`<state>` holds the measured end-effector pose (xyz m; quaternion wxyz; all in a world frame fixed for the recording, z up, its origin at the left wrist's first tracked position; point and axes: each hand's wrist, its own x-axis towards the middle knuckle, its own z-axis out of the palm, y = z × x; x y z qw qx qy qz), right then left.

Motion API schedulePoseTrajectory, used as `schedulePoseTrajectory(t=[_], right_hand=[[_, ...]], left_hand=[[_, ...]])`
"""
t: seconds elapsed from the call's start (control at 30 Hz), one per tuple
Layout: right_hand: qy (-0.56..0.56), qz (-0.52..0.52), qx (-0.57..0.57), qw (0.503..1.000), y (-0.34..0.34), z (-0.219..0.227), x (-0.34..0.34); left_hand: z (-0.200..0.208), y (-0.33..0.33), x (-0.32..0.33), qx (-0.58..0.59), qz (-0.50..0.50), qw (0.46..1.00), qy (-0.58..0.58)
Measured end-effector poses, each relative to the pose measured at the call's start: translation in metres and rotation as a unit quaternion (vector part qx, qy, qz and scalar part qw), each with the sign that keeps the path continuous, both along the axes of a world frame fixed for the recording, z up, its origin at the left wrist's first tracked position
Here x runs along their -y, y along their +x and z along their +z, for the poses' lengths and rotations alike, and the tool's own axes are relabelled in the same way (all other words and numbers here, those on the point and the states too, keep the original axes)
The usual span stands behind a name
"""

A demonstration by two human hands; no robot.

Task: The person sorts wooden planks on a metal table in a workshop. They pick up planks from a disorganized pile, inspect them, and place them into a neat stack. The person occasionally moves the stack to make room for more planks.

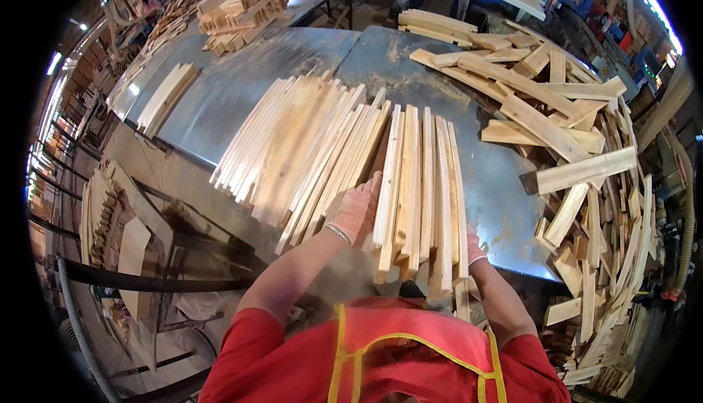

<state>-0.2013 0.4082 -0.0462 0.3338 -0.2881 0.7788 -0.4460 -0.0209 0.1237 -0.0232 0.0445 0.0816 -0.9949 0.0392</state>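
We see the left hand (356, 211), in a pale pink knitted glove, pressed flat against the left side of a bundle of pale, narrow sawn wooden slats (421, 191), its fingers stretched up along the outermost slat rather than curled round anything. The right hand (474, 245), gloved the same way, sits against the bundle's right side near its lower end; most of it is hidden behind the wood, so we cannot tell whether its fingers are closed. Between the two hands the slats stand on edge, packed side by side, their near ends overhanging the front edge of the grey sheet-metal table (505, 205) and their far ends pointing away from us.

Just left of the bundle, touching it, a wider fan of similar pale wooden strips (293, 147) lies slanted across the same table. To the right, a loose heap of shorter, broader offcut boards (542, 103) covers the table's far corner and spills down its right side. Well behind, on the left, a stack of short timber blocks (238, 8) rests on another metal surface. At the bottom of the view we see red sleeves and a red apron with yellow straps (410, 359).
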Motion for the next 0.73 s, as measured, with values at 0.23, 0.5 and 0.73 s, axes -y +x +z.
schedulePoseTrajectory(t=[0.23, 0.5, 0.73], right_hand=[[0.361, 0.158, -0.437, 0.809, -0.002, -0.013, -0.007], [-0.074, -0.102, 0.153, 0.980, -0.040, -0.025, -0.029], [-0.101, -0.164, 0.216, 0.957, -0.040, -0.026, 0.016]], left_hand=[[-0.004, -0.002, -0.026, 0.213, 0.011, 0.977, 0.026], [0.003, 0.037, -0.062, 0.033, 0.457, 0.730, 0.506], [0.014, 0.060, -0.055, 0.042, 0.359, 0.871, 0.334]])
